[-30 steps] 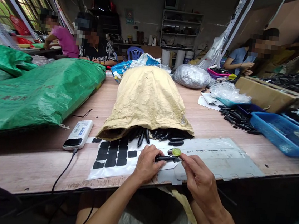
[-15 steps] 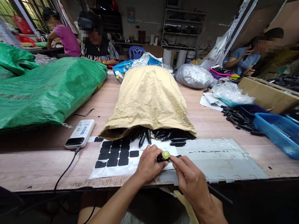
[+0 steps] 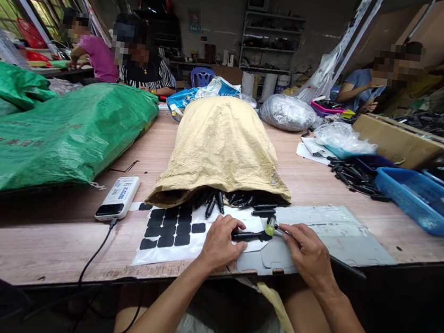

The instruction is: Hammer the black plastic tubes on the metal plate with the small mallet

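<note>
My left hand rests at the table's front edge, its fingers and thumb around one end of a black pen-shaped piece that points right. In my right hand is a small mallet with a yellow-green head; its dark handle runs back under the palm and out past the wrist. The mallet head is right by the far end of the piece; whether they touch, I cannot tell. Beyond the hands, several similar black pieces spill from the mouth of a yellow woven sack.
A white sheet with black square stickers and a grey board lie under and beside the hands. A white power bank with a cable is at left, near a green sack. Blue trays stand right. An open sack is below.
My right hand has moved right, taking the mallet head away from my left fingers. More of the black piece now shows beyond my left hand, which has stayed nearly in place.
</note>
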Demonstrator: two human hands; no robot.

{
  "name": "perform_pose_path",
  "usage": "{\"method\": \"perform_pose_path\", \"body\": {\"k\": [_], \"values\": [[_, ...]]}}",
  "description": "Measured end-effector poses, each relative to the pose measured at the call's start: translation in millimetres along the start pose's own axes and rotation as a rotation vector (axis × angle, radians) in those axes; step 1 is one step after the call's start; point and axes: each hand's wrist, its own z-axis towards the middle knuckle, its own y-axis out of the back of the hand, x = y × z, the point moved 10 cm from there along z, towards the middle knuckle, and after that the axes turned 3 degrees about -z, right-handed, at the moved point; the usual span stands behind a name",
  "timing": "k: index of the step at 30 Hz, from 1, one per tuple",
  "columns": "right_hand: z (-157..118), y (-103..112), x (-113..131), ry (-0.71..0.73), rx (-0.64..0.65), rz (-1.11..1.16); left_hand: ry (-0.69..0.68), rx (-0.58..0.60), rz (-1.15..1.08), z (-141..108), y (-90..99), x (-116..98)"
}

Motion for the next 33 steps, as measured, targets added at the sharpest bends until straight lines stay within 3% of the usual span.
{"method": "perform_pose_path", "body": {"k": [4,22,24,27,30,33], "values": [[-2,-5,-1,0.062,-0.019,-0.058,-0.014,0.003,0.003,0,0.0,-2],[-7,-4,1,0.023,-0.074,-0.158,0.004,0.017,-0.026,2,-1.4,1],[-7,-4,2,0.022,-0.074,-0.16,-0.01,0.016,-0.049,1,1.2,-4],[-6,-5,2,0.019,-0.064,-0.159,-0.087,0.034,-0.122,-13,8.7,-28],[-6,-5,2,0.02,-0.056,-0.158,-0.132,0.276,-0.274,-45,-5.9,-53],[-6,-6,1,0.019,-0.058,-0.167,-0.072,0.661,-0.34,-94,-47.0,-50]]}}
